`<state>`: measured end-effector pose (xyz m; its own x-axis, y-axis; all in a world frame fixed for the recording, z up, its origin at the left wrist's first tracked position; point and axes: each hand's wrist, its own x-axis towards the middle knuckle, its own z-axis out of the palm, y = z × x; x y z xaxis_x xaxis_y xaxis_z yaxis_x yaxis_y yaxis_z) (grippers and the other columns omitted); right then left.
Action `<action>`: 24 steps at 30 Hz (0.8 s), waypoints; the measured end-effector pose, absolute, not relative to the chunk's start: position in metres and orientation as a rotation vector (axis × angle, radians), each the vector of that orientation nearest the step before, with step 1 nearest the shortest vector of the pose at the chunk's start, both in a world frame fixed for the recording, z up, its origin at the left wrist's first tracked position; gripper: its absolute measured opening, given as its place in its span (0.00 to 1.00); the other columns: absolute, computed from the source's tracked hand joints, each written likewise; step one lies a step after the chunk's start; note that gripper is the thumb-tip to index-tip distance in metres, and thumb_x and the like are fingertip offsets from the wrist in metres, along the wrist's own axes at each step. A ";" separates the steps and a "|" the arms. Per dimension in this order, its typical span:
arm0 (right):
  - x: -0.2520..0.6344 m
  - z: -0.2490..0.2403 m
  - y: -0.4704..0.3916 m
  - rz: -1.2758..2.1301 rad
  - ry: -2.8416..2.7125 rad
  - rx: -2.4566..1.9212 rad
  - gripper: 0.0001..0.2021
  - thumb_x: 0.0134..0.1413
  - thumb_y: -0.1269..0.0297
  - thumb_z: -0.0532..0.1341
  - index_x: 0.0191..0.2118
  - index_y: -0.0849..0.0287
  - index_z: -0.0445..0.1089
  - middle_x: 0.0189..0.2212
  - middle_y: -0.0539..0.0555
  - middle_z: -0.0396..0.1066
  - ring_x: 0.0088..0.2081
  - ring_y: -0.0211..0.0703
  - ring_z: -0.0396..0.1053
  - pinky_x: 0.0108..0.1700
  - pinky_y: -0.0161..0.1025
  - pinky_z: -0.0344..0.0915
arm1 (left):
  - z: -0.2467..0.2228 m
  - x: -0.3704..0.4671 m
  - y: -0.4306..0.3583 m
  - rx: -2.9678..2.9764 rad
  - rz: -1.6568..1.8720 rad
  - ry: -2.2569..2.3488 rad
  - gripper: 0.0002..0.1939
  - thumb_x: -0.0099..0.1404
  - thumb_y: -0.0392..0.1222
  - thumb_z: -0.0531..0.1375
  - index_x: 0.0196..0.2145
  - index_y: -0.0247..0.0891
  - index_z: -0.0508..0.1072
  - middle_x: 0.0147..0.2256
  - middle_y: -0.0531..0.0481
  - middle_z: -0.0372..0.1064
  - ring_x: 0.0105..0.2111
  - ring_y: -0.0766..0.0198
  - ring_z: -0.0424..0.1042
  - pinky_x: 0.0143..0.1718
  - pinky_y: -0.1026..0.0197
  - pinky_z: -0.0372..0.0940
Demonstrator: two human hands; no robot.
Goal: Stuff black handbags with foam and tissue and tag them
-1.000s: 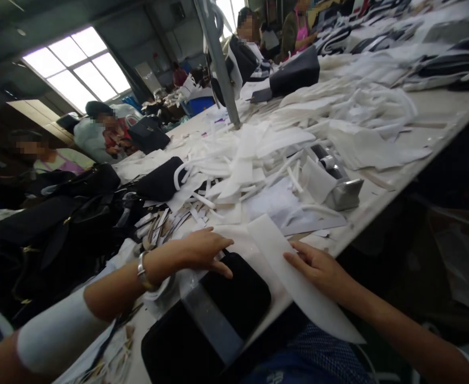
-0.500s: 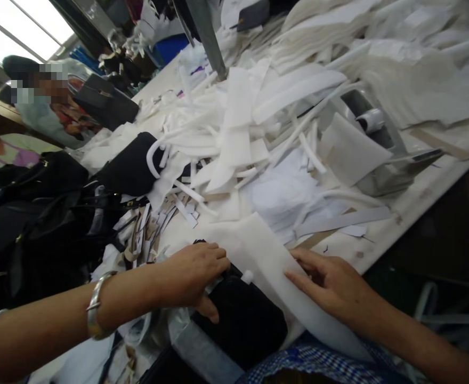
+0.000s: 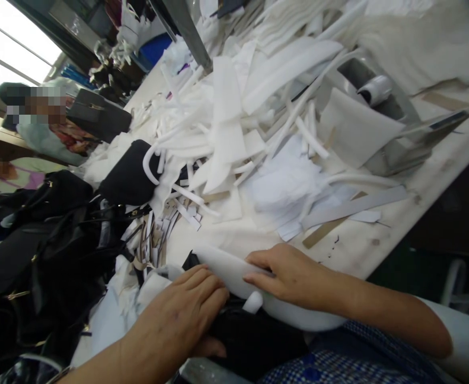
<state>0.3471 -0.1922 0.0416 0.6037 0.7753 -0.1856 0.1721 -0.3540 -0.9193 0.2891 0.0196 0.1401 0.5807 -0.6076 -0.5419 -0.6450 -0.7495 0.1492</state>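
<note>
A black fabric bag [image 3: 258,336] lies at the front edge of the table, close to my body. My left hand [image 3: 188,306] is closed on its upper left edge, fingers over the top and thumb below. A curved piece of white foam sheet [image 3: 224,266] is pinched between the thumb and fingers of my right hand [image 3: 288,274]. This sheet lies along the bag's far side, one end by my left fingertips; whether it is inside the bag I cannot tell. A short white foam rod end [image 3: 253,302] sticks up from the bag's edge.
White foam strips and sheets [image 3: 228,122] are heaped across the table. A grey tape dispenser [image 3: 390,101] stands at the right and a metal post [image 3: 190,40] at the back. Finished-looking black bags [image 3: 14,256] pile up at left. Other people sit at the far left.
My right hand has moved left with the foam sheet, bringing it over the bag's far edge. My left hand stays at the bag, now lower in view.
</note>
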 end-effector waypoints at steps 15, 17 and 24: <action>0.330 -0.001 -0.193 0.632 -0.948 -1.744 0.24 0.60 0.73 0.58 0.62 0.58 0.65 0.52 0.59 0.75 0.47 0.48 0.76 0.47 0.40 0.72 | 0.088 0.300 0.039 -2.861 1.014 1.168 0.32 0.54 0.70 0.62 0.40 0.38 0.73 0.38 0.45 0.73 0.41 0.51 0.70 0.49 0.49 0.61; 0.324 -0.001 -0.206 0.611 -0.918 -1.763 0.29 0.59 0.77 0.57 0.65 0.57 0.59 0.57 0.58 0.70 0.53 0.49 0.73 0.54 0.43 0.70 | 0.089 0.299 0.039 -2.862 1.001 1.177 0.31 0.56 0.69 0.61 0.41 0.38 0.72 0.38 0.46 0.73 0.42 0.52 0.70 0.50 0.49 0.61; 0.314 0.009 -0.247 0.670 -1.019 -1.746 0.34 0.53 0.84 0.52 0.63 0.50 0.63 0.58 0.52 0.70 0.53 0.43 0.72 0.56 0.39 0.69 | 0.090 0.303 0.036 -2.857 1.050 1.192 0.31 0.52 0.67 0.65 0.41 0.37 0.72 0.38 0.47 0.72 0.40 0.52 0.70 0.48 0.51 0.62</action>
